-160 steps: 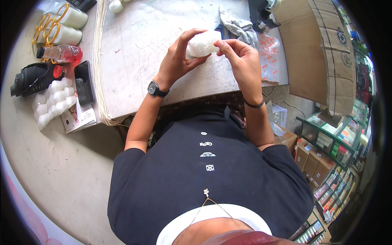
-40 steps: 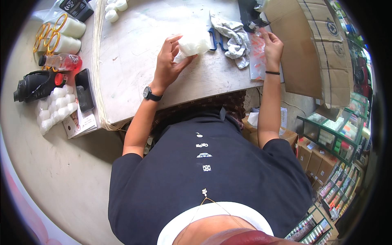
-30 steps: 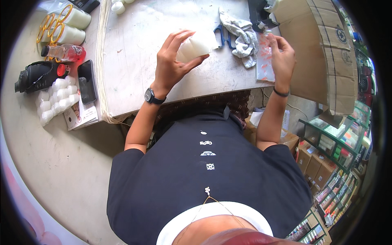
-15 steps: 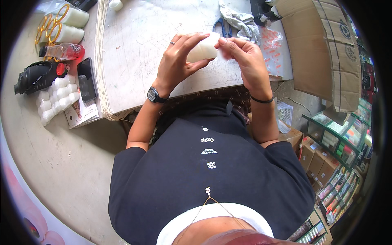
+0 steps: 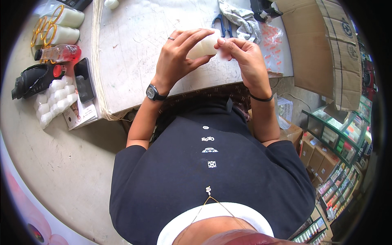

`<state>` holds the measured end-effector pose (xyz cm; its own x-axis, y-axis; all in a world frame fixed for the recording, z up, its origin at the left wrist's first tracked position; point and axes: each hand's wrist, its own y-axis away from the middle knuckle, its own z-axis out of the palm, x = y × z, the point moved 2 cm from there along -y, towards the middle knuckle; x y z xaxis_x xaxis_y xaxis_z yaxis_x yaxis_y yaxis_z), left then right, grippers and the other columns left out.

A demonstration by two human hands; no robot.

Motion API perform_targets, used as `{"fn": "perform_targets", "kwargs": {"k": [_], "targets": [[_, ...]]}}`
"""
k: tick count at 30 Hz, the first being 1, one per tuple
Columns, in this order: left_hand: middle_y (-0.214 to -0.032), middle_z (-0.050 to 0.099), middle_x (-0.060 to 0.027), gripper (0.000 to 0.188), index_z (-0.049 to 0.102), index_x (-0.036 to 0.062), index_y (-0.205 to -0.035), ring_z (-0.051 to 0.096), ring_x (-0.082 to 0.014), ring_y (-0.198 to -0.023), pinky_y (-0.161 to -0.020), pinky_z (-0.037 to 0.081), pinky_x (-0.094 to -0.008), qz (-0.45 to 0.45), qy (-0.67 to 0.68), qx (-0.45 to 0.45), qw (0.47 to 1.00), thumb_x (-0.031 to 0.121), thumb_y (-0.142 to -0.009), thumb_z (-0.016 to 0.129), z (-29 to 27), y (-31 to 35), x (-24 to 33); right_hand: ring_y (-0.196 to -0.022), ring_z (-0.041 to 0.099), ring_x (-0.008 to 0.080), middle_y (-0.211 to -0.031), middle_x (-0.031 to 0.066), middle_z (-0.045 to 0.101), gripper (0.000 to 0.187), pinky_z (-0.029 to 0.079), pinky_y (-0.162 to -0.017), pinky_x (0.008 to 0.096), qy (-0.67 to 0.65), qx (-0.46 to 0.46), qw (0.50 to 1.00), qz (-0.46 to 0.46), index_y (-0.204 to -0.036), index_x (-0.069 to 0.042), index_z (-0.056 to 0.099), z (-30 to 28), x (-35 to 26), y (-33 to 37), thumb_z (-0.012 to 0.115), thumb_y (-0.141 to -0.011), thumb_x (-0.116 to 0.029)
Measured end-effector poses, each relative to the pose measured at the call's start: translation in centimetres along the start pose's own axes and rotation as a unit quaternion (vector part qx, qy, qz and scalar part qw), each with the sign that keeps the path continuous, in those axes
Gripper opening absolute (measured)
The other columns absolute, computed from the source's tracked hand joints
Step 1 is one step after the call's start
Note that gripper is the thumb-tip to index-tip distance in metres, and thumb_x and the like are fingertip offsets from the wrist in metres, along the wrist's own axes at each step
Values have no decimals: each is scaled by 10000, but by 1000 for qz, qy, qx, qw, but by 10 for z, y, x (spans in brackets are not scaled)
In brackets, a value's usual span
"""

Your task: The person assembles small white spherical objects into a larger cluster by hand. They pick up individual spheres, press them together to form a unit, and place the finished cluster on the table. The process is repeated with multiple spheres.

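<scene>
A white pillar candle [image 5: 203,46] lies on its side in my left hand [image 5: 173,55], my thumb on the near side and my fingers over the far side. At its right end is my right hand [image 5: 248,59], thumb and forefinger pinched together with the other fingers curled. Motion blurs the fingertips below the pinch, and whatever they grip is too small or hidden to name. Just beyond the hands, blue-handled scissors [image 5: 219,25] lie beside a crumpled grey-white cloth [image 5: 243,22].
A bundle of pale cords [image 5: 98,61] runs along the table's left side. Left of it are a phone [image 5: 83,75], a red-tinted bottle [image 5: 61,53], a pack of small white candles [image 5: 57,98] and white cylinders with gold rings [image 5: 65,34]. A cardboard box [image 5: 308,53] stands right, past a clear plastic bag [image 5: 271,43].
The left hand keeps its hold on the candle with hardly any shift. My right hand's pinch stays at the candle's end, its lower fingertips still blurred. The view has tilted slightly.
</scene>
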<state>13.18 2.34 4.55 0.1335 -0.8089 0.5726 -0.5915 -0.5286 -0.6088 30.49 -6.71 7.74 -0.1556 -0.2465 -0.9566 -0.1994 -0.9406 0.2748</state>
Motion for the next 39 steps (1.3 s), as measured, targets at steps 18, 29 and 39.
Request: {"fn": "perform_targets", "kwargs": {"k": [18, 29, 39], "targets": [[-1165, 709, 2, 590, 670, 207, -1270, 663, -225, -857, -785, 562, -330, 8, -35, 30, 999, 279, -716, 860, 6, 4, 0, -841, 654, 133, -842, 121, 688, 597, 499, -853, 252, -52, 83, 995, 5, -1259, 45, 329, 2, 11, 20, 775, -898, -119], [-1163, 718, -53, 553, 710, 143, -1198, 690, -238, -1020, -840, 542, -337, -19, -15, -7, 1000, 187, -678, 892, 4, -1, 0, -799, 646, 116, -813, 92, 661, 462, 484, -730, 190, -25, 86, 995, -45, -1108, -33, 338, 4, 39, 12, 750, -922, -125], [-1258, 625, -85, 668, 603, 25, -1317, 628, -144, -995, -791, 656, -312, -117, 134, 35, 983, 117, -722, 892, -19, -2, -29, -792, 527, 130, -816, 12, 602, 636, 431, -769, 266, 249, 177, 914, -267, -1246, -4, 506, 38, 27, -33, 788, -846, -410]]}}
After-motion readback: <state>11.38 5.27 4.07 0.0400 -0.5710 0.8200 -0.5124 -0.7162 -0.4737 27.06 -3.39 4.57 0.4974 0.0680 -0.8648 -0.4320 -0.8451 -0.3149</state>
